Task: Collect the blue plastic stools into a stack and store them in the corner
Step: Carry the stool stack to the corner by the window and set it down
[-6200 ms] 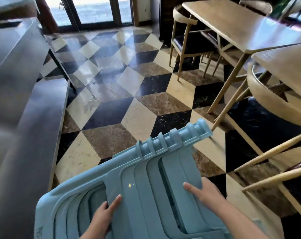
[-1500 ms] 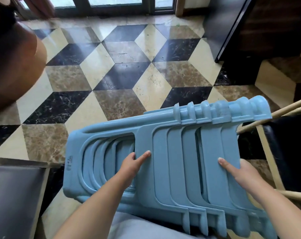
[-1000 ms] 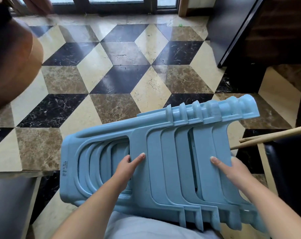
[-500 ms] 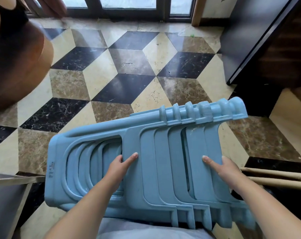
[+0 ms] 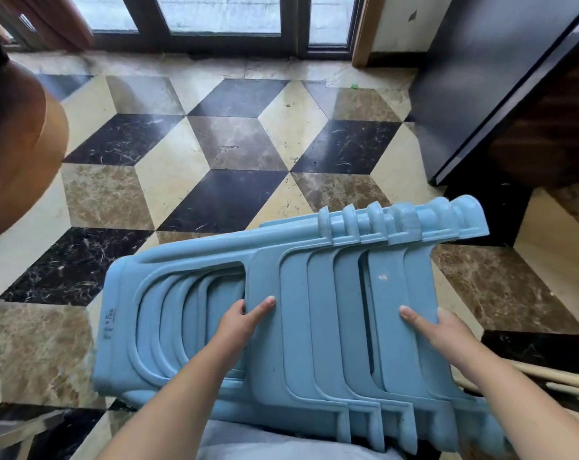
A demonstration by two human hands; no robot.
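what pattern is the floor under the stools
A cube-like pattern of black, brown and cream marble diamonds on the floor, head view.

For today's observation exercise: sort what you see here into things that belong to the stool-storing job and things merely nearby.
Part of the job:
stack of blue stools
left hand
right hand

Merely nearby:
dark cabinet
glass doors
wooden chair legs
small green scrap

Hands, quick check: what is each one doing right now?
Left hand: closed on the stack of blue stools, fingers hooked through the leg opening.
Right hand: gripping the same stack at its right edge.
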